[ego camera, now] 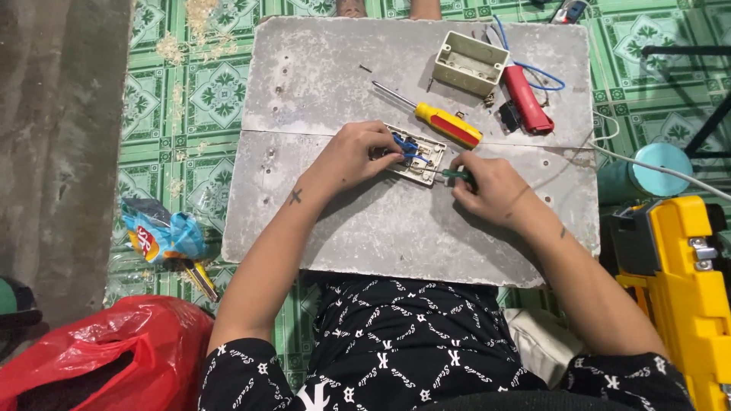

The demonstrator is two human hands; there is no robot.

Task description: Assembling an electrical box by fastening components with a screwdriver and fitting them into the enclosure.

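On the board [365,228], the light, rigid switch plate [423,161] is pinned at its edge by the left hand [352,156]; a green screwdriver [455,174] is pinched in the right hand [487,190]; thin blue wires [405,144] are judged fragile.

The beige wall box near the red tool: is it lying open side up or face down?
Open side up: the beige wall box shows its hollow inside.

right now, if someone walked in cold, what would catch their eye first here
Most likely the two hands at the middle of the grey board: the left hand steadies a small switch plate with blue wires, while the right hand works a green-handled screwdriver at its edge. Just beyond lies a yellow and red screwdriver beside a pale plastic box, and a red plastic bag glows at lower left.
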